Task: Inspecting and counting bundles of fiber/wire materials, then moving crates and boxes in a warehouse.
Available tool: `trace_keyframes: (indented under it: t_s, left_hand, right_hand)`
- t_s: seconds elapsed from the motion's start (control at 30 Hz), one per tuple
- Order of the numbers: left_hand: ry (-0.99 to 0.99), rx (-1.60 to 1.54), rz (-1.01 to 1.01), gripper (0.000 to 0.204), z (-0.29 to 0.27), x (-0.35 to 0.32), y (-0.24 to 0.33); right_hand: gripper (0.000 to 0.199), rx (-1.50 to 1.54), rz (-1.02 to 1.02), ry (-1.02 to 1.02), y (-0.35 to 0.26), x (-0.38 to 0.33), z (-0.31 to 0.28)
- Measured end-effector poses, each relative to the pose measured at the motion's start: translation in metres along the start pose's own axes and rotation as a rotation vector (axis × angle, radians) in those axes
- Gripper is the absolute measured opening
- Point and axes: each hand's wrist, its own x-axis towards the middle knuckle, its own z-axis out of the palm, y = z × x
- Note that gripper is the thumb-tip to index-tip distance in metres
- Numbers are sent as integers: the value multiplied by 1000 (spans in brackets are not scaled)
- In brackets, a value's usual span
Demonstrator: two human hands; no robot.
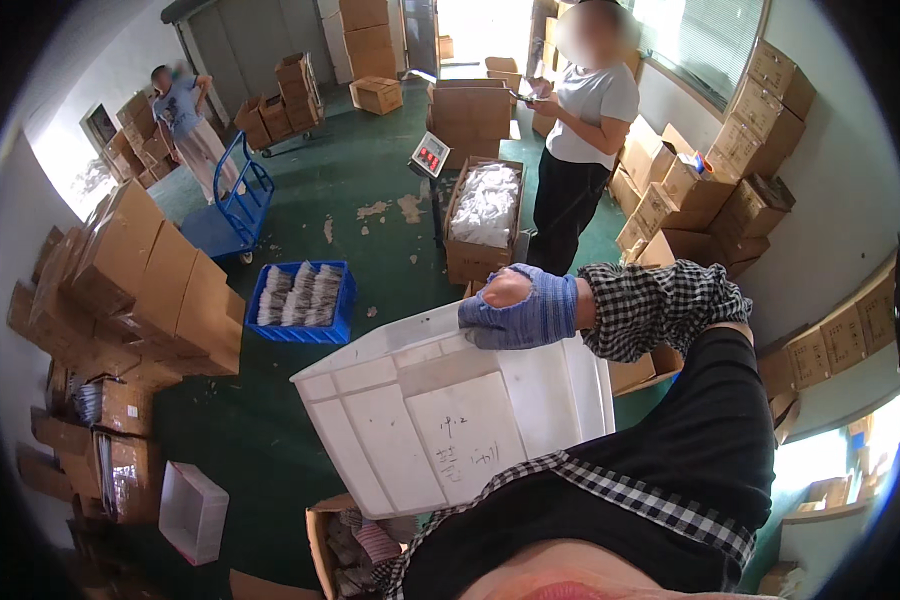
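Observation:
My right hand [525,310], in a blue knitted glove with a patch of bare skin showing, is closed over the upper rim of a white plastic crate [360,440]. The crate is tilted in front of my body, its side with handwritten marks facing me. Low in the view, beside the crate's bottom edge, a pinkish striped glove [376,541] meets a checkered cuff; this looks like my left hand. Its fingers are hidden. Just under it stands an open carton [318,545] holding greyish pieces.
A blue crate [300,333] of bundled pale pieces stands ahead. Beyond are a carton of white items [467,262], a scale display [430,155] and a person [582,110]. Stacked cartons [160,280], a blue trolley [220,230] and another person [185,120] are left; an empty bin [192,512] lies near.

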Motion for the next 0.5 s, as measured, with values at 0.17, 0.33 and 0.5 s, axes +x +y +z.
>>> trace_keyframes:
  t_s: [0.17, 0.33, 0.5]
  left_hand:
    - [-45, 4, 5, 33, 14, 57, 24]
    - [-100, 28, 31, 35, 41, 124, 60]
    - [-164, 54, 11, 38, 65, 179, 81]
  right_hand:
    - [18, -56, 84, -40, 23, 39, -5]
    - [18, -107, 78, 12, 52, 81, -17]
    - [19, 17, -17, 101, 85, 110, -25]
